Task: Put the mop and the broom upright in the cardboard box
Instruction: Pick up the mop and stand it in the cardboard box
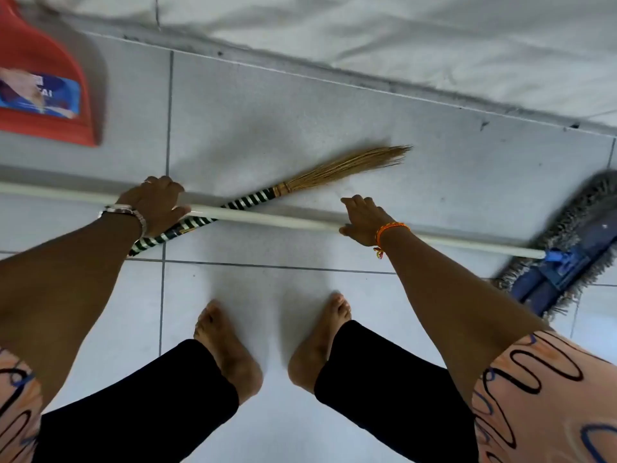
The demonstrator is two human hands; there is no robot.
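Note:
The mop lies flat on the tiled floor, its long white handle (267, 219) running left to right and its blue head with grey fringe (574, 252) at the right edge. A broom with a black-and-white striped handle (247, 203) and straw bristles (350, 165) lies slanted underneath the mop handle. My left hand (153, 203) is curled over the mop handle where the two handles cross. My right hand (364, 217) rests on the mop handle further right, fingers stretched out past it. No cardboard box is in view.
A red dustpan (43, 81) with a blue label lies at the upper left. A pale wall surface (400, 38) meets the floor along a grey edge beyond the broom. My bare feet (227, 345) stand just behind the handles.

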